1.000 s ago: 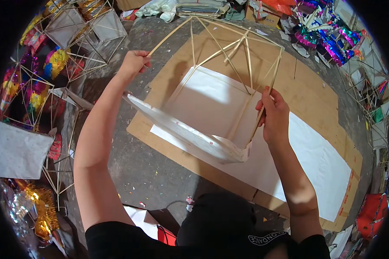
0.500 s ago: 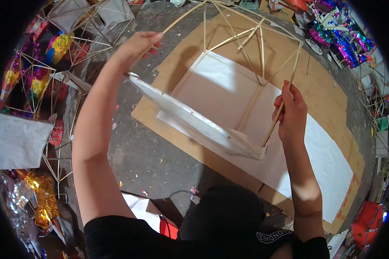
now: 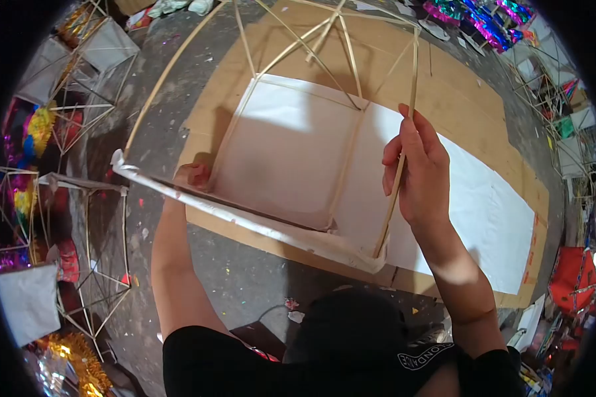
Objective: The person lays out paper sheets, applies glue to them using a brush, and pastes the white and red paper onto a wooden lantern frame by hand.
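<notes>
A large bamboo frame of thin tied strips stands in front of me. White paper covers one face, and its near edge runs slantwise across the view. My right hand is closed around the upright strip at the right, above the near right corner. Past the papered edge, my left hand reaches to the frame's lower left corner. Its fingers look curled, and what they grip is partly hidden. Under the frame lies a white paper sheet on brown cardboard.
Several other stick frames stand at the left, some with white panels. Gold tinsel lies at lower left, shiny coloured foil at upper right. A red object sits at the right. Scraps dot the grey floor.
My left hand has let go of the long upper left strip and moved down behind the papered edge. The frame has shifted left and lower in view, with my right hand still on its strip.
</notes>
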A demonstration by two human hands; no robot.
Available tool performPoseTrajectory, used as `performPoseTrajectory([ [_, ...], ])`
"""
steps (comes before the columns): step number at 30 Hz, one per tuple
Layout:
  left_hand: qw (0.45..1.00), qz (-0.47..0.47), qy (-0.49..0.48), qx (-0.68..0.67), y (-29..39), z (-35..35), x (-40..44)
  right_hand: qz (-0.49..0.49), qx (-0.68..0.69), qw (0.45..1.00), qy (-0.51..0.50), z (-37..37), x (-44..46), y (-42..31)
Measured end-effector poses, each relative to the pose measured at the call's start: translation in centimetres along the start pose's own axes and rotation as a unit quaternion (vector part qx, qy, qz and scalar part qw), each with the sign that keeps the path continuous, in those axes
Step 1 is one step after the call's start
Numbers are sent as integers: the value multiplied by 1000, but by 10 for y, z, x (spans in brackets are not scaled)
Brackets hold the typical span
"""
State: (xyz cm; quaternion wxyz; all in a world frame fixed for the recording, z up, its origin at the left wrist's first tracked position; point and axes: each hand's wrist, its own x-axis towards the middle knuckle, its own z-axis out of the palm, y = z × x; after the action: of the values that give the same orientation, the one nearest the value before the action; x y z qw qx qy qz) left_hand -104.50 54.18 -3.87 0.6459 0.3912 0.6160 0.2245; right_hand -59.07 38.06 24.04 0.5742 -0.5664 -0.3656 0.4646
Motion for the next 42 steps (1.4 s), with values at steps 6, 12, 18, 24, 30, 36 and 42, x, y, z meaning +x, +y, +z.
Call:
performPoseTrajectory([
  [6, 989, -27, -68, 125, -11, -10, 46, -12, 5, 1000, 0, 2, 0, 1],
  [12, 990, -8, -72, 123, 0, 4, 35, -4, 1, 1000, 7, -5, -2, 0],
  [18, 993, 8, -70, 92, 14, 29, 18, 15, -24, 999, 15, -3, 0, -6],
  [24, 994, 9, -80, 69, 7, 17, 21, -7, -36, 999, 0, -7, 0, -3],
  [30, 994, -9, -100, 51, 7, 3, 34, -30, -40, 999, -18, -19, 2, 6],
  [36, 997, 19, -70, 10, 28, 24, 4, -20, -37, 999, 22, -39, -8, 4],
  [42, 993, 64, -54, 85, 65, 23, -20, -12, -64, 996, 53, -89, -20, 4],
])
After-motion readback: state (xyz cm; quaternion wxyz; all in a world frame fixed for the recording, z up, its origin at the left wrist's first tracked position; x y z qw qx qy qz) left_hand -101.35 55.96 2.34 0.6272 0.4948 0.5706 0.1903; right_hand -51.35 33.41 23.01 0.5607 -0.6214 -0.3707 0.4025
